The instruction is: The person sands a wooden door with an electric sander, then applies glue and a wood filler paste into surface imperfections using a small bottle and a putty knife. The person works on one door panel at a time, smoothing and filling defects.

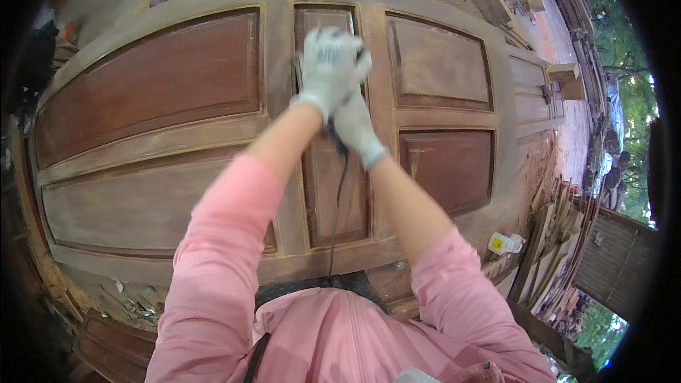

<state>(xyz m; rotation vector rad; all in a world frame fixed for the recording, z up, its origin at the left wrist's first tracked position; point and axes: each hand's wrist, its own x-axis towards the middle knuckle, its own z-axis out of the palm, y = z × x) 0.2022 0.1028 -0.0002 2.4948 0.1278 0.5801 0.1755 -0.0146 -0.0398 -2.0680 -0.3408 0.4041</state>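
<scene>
Left hand [328, 67], dark print on its white glove, and right hand [358, 128] both curl closed around a mostly hidden corded tool [341, 145] over the narrow centre panel [352, 206] of a wooden door [379, 64]. Door surface extends to either side; near edge runs just before the pink-clad torso [347, 330]. Yellow label [498, 245] on white container [512, 243], right of door; lettering too small to read.

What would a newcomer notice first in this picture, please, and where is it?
Probably the large panelled wooden door, spread across the middle, its upper-left panel deep red-brown. Next come the white-gloved left hand and right hand, close together over the narrow central panel, with a dark cord running down below them. The pink sleeves also stand out toward the lower edge.
</scene>
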